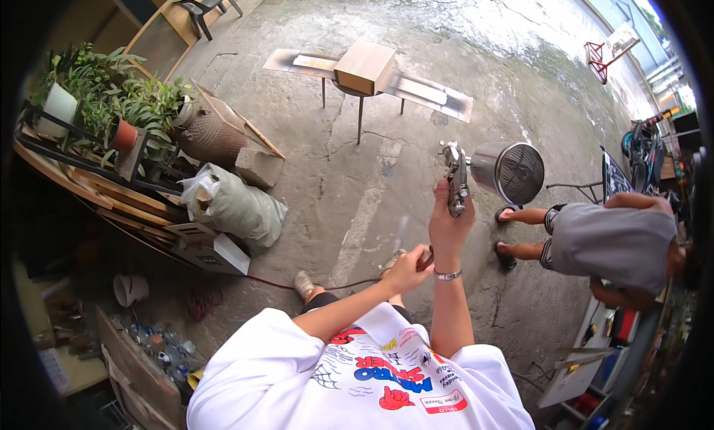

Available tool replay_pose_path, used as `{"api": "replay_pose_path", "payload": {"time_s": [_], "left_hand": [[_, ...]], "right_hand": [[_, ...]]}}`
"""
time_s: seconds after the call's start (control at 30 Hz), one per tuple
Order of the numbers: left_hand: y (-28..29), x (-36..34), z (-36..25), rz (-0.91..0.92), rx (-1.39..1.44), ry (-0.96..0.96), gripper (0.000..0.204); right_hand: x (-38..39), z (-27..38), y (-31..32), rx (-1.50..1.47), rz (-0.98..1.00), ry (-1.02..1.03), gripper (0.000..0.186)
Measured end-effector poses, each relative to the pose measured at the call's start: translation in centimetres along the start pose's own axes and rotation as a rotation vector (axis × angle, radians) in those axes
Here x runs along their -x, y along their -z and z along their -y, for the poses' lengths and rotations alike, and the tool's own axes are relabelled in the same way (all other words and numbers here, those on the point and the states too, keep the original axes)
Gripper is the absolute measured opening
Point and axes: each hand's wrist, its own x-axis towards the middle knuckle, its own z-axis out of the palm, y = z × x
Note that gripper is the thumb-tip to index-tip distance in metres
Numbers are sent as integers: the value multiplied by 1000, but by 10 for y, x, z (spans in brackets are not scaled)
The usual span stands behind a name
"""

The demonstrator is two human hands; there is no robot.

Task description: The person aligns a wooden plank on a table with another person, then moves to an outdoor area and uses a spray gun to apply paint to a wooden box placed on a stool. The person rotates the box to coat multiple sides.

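My right hand is raised in front of me, closed around the grip of a silver spray gun. A shiny metal paint cup is attached at the gun's right side. Lower and to the left, my left hand is closed around a thin dark air hose just beneath the gun. Ahead, a cardboard box rests on a thin-legged stool. Flat boards with pale strips and dark, smoky edges, a left board and a right board, stick out beside the box.
On the right a person in a grey shirt bends over near cluttered shelves. Potted plants, a large clay jar, a concrete block and a stuffed sack line the left. The hose trails leftward across the concrete floor.
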Motion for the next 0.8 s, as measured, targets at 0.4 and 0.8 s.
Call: {"api": "replay_pose_path", "payload": {"time_s": [0.4,0.8], "left_hand": [[117,14,144,-4,-778,594,23],[180,-41,149,-478,-629,394,8]], "right_hand": [[-206,-60,116,152,16,43,40],[-309,-91,-42,269,314,-109,34]]}}
